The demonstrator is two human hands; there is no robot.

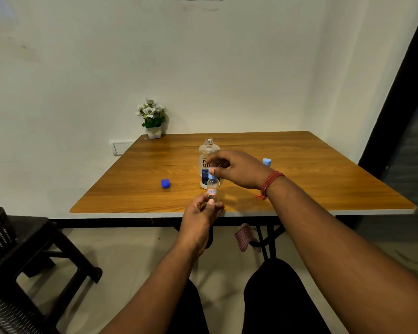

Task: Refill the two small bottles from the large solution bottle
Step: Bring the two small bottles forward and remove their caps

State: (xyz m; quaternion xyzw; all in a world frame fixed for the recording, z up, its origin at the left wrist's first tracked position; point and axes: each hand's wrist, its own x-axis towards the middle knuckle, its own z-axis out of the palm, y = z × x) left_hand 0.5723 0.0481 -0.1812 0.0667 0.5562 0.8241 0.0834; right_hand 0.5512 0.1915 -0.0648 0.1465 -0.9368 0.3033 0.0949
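Just above the counter's (pixel 135 203) near edge the left hand (pixel 200 216) grips the small bottle (pixel 213 189) upright, its light-blue cap (pixel 212 176) pinched from directly above by the right hand (pixel 237 168), the uncapped large solution bottle (pixel 206 153) close behind.

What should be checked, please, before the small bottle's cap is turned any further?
1. Left hand grips small bottle at its base, upright: ok.
2. Right hand pinches its light blue cap: ok.
3. Large bottle open, upright on table: ok.
4. Its dark blue cap lies apart on table: ok.
5. Second small bottle mostly hidden behind right hand, fill level: cannot tell.
6. Liquid level in held bottle: cannot tell.
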